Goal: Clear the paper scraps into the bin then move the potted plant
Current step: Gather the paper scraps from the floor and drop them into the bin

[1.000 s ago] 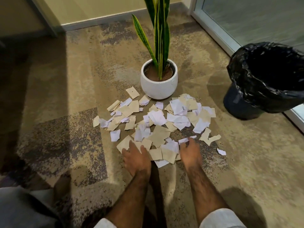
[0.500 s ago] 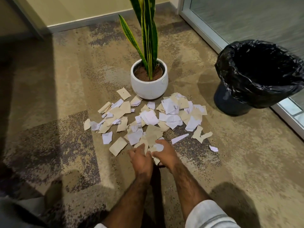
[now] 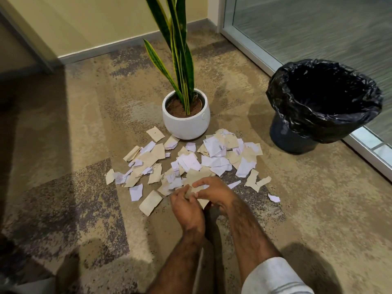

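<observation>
Lower centre of frame: two bare forearms reach in from the bottom edge, a pale rolled sleeve (image 3: 273,276) on the right one. The left hand (image 3: 186,206) and right hand (image 3: 214,193) meet just above the carpet (image 3: 318,209), both hands cupped together and clenched round a small wad of tan and white paper; only a bit of it shows btwn the fingers.

Just beyond the hands, centre frame, the paper scraps (image 3: 191,160) lie spread across the carpet in a loose fan, tan pieces mixed w/ white printed ones. One larger tan piece (image 3: 151,202) sits just left of the left hand; a lone white bit (image 3: 273,197) lies apart at right.

Behind the scraps, upper centre, the potted plant (image 3: 186,122) stands upright: round white pot, brown soil, tall green blades w/ yellow edges running out of the top of frame. The nearest scraps touch or nearly touch the pot's base.

Right of frame, well apart from the pile, the bin (image 3: 318,128), lined w/ a black bag folded over its rim, stands by the foot of a glass partition (image 3: 318,24). Its inside is too dark to read. Cream wall (image 3: 95,20) w/ grey skirting, upper left.
</observation>
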The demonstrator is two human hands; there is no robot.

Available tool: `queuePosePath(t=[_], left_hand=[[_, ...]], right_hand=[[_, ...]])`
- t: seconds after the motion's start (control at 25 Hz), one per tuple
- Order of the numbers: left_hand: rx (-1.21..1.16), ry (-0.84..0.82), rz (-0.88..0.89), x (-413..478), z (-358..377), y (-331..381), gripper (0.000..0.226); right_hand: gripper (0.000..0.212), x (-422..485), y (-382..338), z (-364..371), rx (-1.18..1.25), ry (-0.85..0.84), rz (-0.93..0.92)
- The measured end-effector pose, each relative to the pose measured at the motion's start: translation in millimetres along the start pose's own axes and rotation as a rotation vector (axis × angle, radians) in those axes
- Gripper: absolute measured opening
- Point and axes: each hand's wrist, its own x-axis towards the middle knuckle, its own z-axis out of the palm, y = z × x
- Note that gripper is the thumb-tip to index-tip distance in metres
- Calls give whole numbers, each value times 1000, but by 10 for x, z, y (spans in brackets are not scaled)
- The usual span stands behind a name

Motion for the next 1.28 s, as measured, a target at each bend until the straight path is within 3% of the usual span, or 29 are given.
queuePosePath(t=[0.36,0.56,0.88,1.12,1.2,1.28], left_hand=[[-301,70,127,-75,78,796,29],[-345,31,309,-153,175,1455,28],[-455,-379,464,-391,1038,2797,27],[-298,-710,272,-363,1828,3326,14],[-269,-774,263,-321,1924,3422,26],[-255,-869,287,-313,1941,3492,20]], right_hand=[[31,-150,-587,-666,155,-6,-81],[29,-337,-936,-1204,166,123,-226],[26,-731,-1220,-2644,245,504,-402],[17,-633,-1014,-3224,509,719,-297],[19,-554,-952,-3271,584,760,-274],[15,-514,-919,-3279,610,792,-255]])
